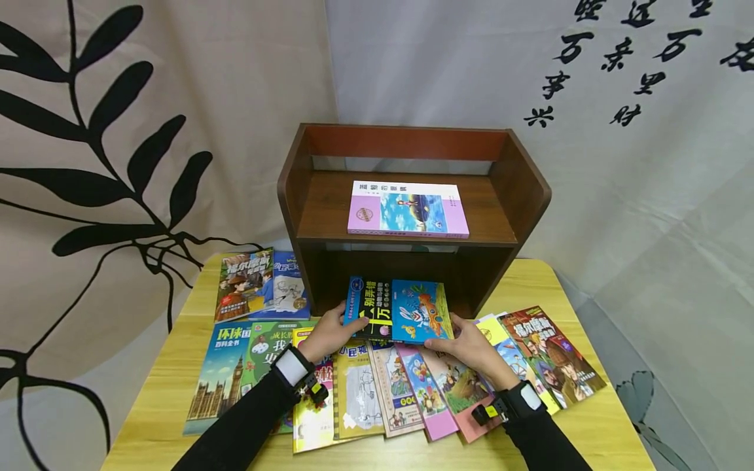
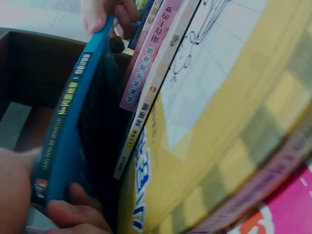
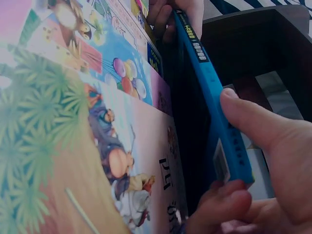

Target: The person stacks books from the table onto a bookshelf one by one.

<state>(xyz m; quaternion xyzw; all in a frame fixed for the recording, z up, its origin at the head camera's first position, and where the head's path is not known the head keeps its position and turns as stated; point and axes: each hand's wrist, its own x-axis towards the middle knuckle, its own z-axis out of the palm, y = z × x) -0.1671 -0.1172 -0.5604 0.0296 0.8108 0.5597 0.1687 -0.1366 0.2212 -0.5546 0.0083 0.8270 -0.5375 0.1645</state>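
Both hands hold a blue children's book (image 1: 412, 313) by its opposite ends, in front of the lower shelf opening. It has black and yellow lettering and a cartoon rabbit with a carrot. My left hand (image 1: 331, 333) grips the left end, thumb on the cover; my right hand (image 1: 468, 350) grips the right end. In the left wrist view, the book's spine (image 2: 68, 107) faces up. The right wrist view shows my thumb (image 3: 253, 112) on one side of the book and fingers on the other. Just below it, several books, among them a yellow book (image 1: 358, 392), lie fanned out.
A brown wooden bookshelf (image 1: 406, 245) stands at the back of the yellow table (image 1: 159, 392). A pink-edged book (image 1: 409, 209) lies on its upper shelf. More books, such as one with a tower (image 1: 218, 373) and a brown-covered one (image 1: 554, 353), lie left and right.
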